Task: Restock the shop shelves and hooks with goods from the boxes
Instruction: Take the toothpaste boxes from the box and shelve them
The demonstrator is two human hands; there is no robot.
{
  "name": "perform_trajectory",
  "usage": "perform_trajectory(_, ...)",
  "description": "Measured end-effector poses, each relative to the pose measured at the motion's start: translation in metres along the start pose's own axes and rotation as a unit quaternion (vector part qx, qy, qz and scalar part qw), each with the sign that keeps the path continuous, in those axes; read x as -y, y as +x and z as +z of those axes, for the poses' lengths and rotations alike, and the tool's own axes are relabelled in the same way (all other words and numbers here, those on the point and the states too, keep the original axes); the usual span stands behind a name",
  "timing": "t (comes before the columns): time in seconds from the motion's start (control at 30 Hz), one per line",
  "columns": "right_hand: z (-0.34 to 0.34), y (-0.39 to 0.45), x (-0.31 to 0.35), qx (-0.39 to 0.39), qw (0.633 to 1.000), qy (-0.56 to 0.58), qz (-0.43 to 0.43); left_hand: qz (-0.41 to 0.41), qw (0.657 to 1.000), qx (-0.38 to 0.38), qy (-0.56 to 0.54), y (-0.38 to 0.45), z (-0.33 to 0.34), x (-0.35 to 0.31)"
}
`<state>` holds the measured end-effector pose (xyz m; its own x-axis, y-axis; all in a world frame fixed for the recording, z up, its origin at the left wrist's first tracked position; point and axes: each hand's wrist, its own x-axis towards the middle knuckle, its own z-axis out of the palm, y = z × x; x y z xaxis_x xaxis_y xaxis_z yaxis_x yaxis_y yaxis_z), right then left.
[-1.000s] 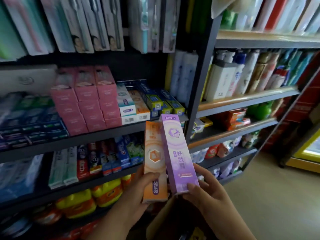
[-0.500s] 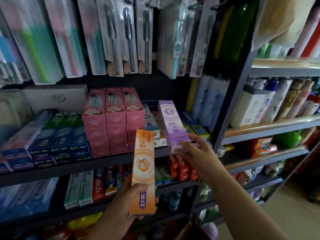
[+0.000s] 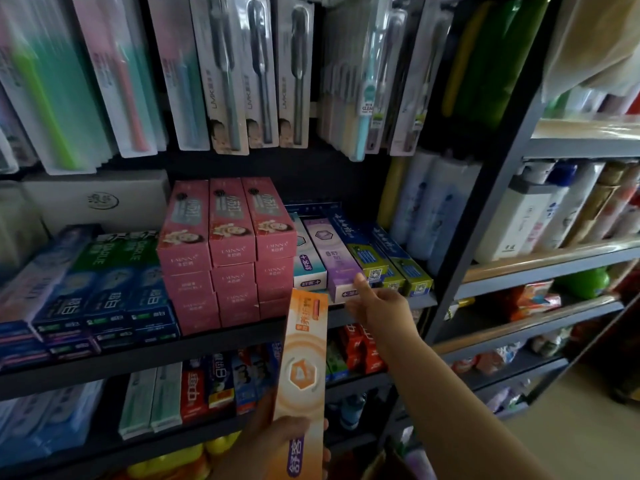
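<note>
Room on the toothpaste shelf (image 3: 221, 344) is tight: stock runs to its front lip from the blue boxes (image 3: 104, 306) at 9 o'clock through the 3 pink stacks (image 3: 228, 251) to the yellow-ended boxes (image 3: 391, 261) by the black upright post (image 3: 485, 216) at 3 o'clock. Hanging toothbrush packs (image 3: 225, 71) close in from 12 o'clock, their lower ends just above the pink stacks.

The purple toothpaste box (image 3: 332, 258) lies flat in the row between a white-and-teal box (image 3: 306, 268) and the yellow-ended boxes, its long axis running front to back and its end flap facing outward at the lip. The right hand (image 3: 377, 306) reaches in from 5 o'clock with fingers extended, a fingertip (image 3: 358, 279) touching that box's front end; nothing is clasped in it.

The orange toothpaste box (image 3: 304, 368) stands nearly upright in front of the shelves, long axis from 6 to 12 o'clock, top end leaning slightly right and overlapping the shelf lip. The left hand (image 3: 277, 441) grips its lower end, thumb curled across the printed face.

The shelf below (image 3: 356, 379) holds upright red, blue and pale green boxes. At 3 o'clock, wood-edged shelves (image 3: 554, 258) carry bottles (image 3: 540, 209).
</note>
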<state>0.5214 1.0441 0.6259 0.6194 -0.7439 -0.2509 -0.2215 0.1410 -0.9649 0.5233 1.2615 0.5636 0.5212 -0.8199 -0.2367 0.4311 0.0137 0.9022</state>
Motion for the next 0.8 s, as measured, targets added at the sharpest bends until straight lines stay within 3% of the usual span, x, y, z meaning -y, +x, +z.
perform_trajectory(0.13,0.010,0.003,-0.002,-0.014,0.997,0.062,0.036,-0.009,1.000,0.007,0.008,0.010,0.004,0.001)
perform_trajectory(0.27,0.018,0.005,0.005,0.008,0.974,0.212,0.082,-0.016,1.000,-0.010,0.016,0.007,0.000,0.008)
perform_trajectory(0.47,0.025,0.007,0.008,0.001,0.971,0.238,0.022,-0.043,0.999,-0.007,0.008,0.006,-0.008,0.019)
perform_trajectory(0.63,0.012,-0.003,0.004,0.045,0.980,0.179,0.069,-0.036,0.999,0.010,-0.026,0.004,0.000,0.015)
perform_trajectory(0.73,-0.011,-0.028,-0.012,0.069,0.995,0.059,0.034,-0.048,0.997,-0.046,-0.044,0.007,0.010,0.014)
perform_trajectory(0.8,-0.029,-0.052,-0.021,0.082,0.996,0.003,0.030,-0.015,0.996,-0.083,0.007,0.020,0.001,0.024)
